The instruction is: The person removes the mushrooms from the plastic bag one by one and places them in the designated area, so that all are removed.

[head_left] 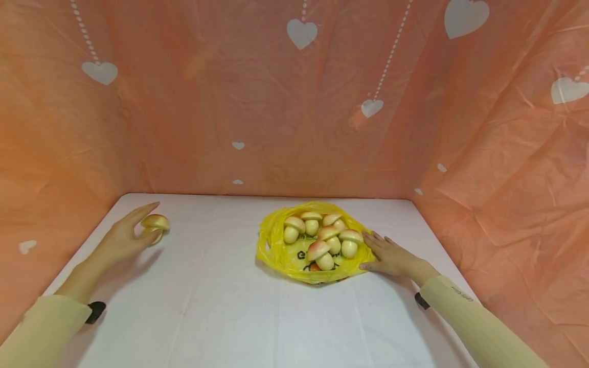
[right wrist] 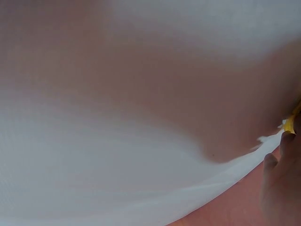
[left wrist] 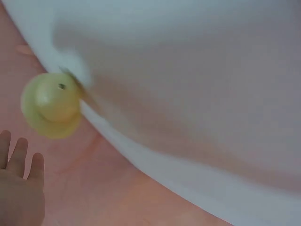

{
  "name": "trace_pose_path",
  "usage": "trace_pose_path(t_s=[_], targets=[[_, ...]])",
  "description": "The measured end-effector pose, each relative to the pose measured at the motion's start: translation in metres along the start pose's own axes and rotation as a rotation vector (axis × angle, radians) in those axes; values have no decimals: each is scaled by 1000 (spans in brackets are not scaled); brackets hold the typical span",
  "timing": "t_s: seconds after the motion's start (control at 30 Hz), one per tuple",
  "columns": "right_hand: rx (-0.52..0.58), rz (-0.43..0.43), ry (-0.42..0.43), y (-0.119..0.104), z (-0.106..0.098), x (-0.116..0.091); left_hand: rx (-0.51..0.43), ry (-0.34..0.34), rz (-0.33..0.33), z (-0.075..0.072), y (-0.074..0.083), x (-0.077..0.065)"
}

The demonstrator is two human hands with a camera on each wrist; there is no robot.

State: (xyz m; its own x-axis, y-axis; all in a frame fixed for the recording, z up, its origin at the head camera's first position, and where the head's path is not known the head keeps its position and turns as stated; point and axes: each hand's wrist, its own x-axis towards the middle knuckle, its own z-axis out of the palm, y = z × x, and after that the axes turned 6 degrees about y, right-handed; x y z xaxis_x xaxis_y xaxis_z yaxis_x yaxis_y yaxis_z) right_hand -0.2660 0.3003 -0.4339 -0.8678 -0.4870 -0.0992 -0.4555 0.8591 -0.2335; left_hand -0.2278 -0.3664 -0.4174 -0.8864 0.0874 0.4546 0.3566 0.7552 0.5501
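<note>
Your left hand [head_left: 118,240] pinches a mushroom [head_left: 156,223] above the desk [head_left: 221,312], near its far-left corner. Right hand [head_left: 393,258]: fingers straight against the bag [head_left: 313,277]. Mushroom looks light, hard, slick; hold stem [left wrist: 52,101] under cap [left wrist: 59,133].

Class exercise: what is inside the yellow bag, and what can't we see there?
Inside the yellow bag are six mushrooms, with dark print showing beside them. The mushrooms cover the parts of the bag directly beneath them, so any print there can't be seen.

Fingers [right wrist: 272,162] by yellow sliver [right wrist: 289,125], shadow [right wrist: 164,89] across white tabletop [right wrist: 94,179]
</note>
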Motion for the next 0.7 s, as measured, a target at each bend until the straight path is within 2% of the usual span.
trace_pose_path(t_s=[0.27, 0.43, 0.57, 0.7], targets=[[-17, 4, -3, 2, 1, 1, -48, 115, 86, 18, 40, 11], [-12, 1, -5, 3, 2, 2, -81, 190, 187, 37, 62, 18], [-16, 3, -8, 4, 3, 4, -156, 216, 258, 53, 78, 25], [-23, 7, -12, 6, 4, 4, -211, 207, 310, 70, 92, 31]])
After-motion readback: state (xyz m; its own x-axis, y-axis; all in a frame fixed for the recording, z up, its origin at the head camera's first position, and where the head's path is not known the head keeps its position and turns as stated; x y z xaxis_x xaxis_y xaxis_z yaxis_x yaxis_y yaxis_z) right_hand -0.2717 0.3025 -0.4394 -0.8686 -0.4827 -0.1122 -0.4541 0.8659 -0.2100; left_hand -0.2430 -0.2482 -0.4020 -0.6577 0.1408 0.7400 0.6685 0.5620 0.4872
